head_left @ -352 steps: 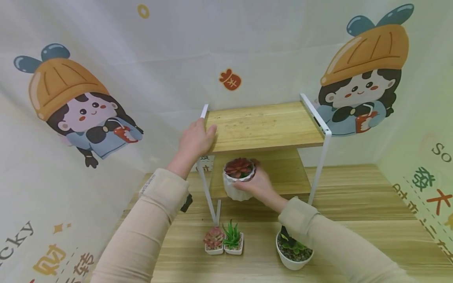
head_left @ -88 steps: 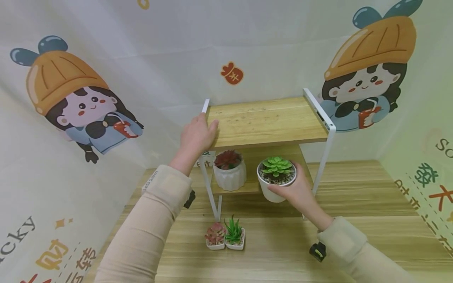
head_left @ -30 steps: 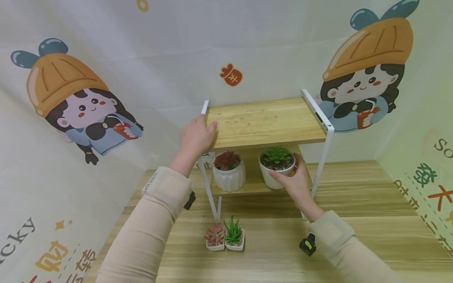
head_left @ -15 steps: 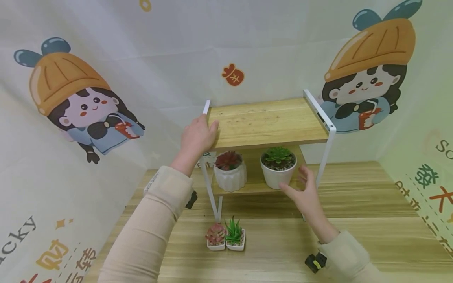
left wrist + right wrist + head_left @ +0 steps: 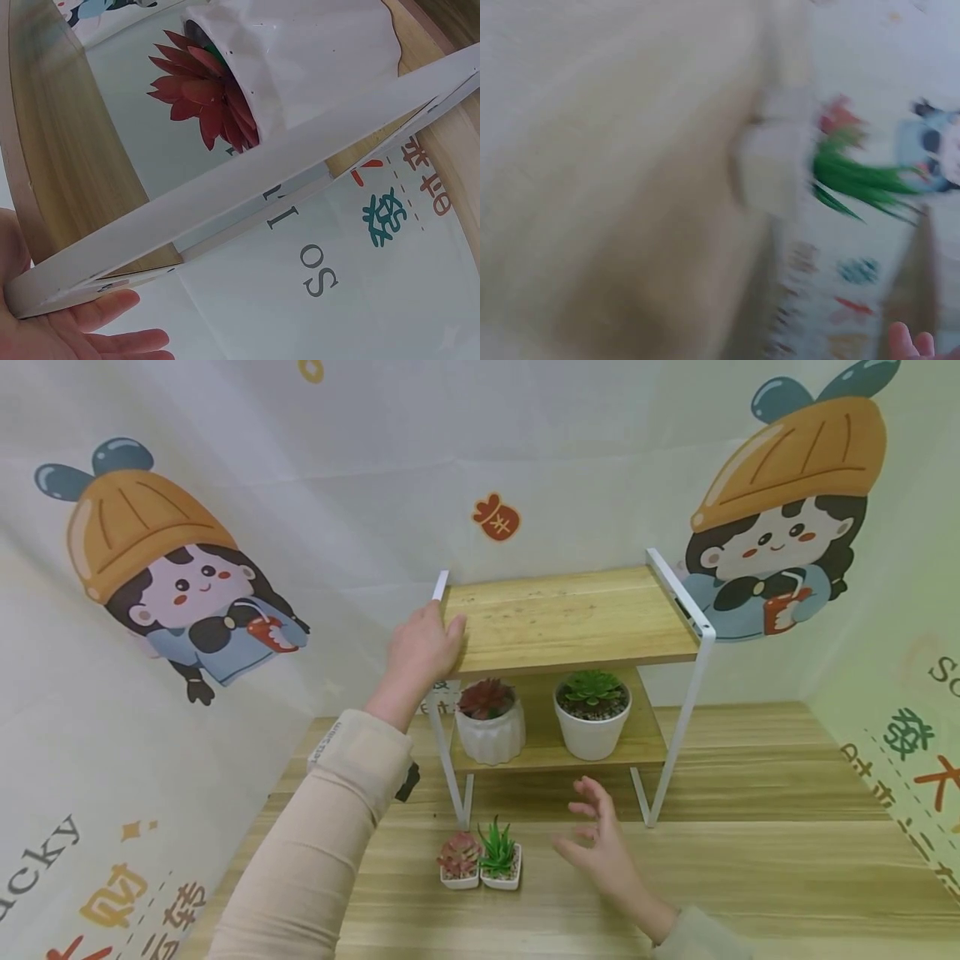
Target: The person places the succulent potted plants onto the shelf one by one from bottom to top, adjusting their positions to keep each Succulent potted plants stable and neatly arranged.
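Note:
In the head view, my left hand (image 5: 426, 647) grips the top left corner of a two-tier wooden shelf (image 5: 566, 618) with a white frame. The left wrist view shows the frame between thumb and fingers. On the lower board, a red succulent in a ribbed white pot (image 5: 491, 735) stands left of a green succulent in a smooth white pot (image 5: 592, 733). My right hand (image 5: 609, 856), holding nothing with fingers loosely bent, hovers in front of the shelf. Left of it, a pink succulent (image 5: 459, 856) and a spiky green plant (image 5: 497, 850) stand side by side in small square pots.
The wooden table (image 5: 750, 877) extends around the shelf's white legs. Behind it hangs a pale printed cloth (image 5: 375, 460) with cartoon figures. A small black object (image 5: 408, 783) shows beside the left sleeve. The right wrist view is blurred, with the green plant (image 5: 859, 172) at its right.
My right hand brought the green succulent onto the lower board, let it go and drew back toward the small pots. The red succulent was set down earlier. My left hand stays on the shelf.

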`<state>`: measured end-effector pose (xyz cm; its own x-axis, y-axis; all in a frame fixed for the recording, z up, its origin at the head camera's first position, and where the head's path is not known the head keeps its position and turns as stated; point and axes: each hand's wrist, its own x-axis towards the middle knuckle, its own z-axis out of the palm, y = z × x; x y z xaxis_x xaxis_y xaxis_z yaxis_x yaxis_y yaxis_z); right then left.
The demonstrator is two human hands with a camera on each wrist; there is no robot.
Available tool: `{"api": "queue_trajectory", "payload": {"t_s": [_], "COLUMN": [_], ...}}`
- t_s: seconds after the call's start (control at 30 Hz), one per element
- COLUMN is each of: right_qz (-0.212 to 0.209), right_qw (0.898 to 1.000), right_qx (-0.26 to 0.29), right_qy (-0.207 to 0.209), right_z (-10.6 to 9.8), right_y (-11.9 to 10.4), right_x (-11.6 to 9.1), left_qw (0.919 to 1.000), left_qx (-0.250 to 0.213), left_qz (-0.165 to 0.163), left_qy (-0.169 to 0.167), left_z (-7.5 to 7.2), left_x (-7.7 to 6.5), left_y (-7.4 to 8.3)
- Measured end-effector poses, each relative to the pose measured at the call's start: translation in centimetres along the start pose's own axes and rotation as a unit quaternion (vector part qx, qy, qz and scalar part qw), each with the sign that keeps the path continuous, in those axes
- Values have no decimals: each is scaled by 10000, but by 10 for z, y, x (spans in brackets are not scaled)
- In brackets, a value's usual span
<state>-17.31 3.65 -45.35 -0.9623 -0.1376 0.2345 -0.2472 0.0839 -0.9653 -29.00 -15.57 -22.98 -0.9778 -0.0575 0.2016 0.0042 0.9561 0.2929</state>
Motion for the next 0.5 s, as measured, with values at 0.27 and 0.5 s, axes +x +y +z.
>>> {"api": "queue_trajectory", "payload": {"t_s": [0.27, 0.5], "right_qz": [431, 391], "right_qw": [9829, 9730], "right_qx": [-755, -1283], "right_qy": [-1625, -1876], "right_z": [31, 51], "right_y": [38, 48], "right_x": [-3, 2], "left_qw": [10000, 9999], "left_qx": [54, 96], "left_qz": [-3, 28], "left_qy": [7, 45], "left_z": [1, 2], "left_x": [0, 1], "left_y": [0, 0]}}
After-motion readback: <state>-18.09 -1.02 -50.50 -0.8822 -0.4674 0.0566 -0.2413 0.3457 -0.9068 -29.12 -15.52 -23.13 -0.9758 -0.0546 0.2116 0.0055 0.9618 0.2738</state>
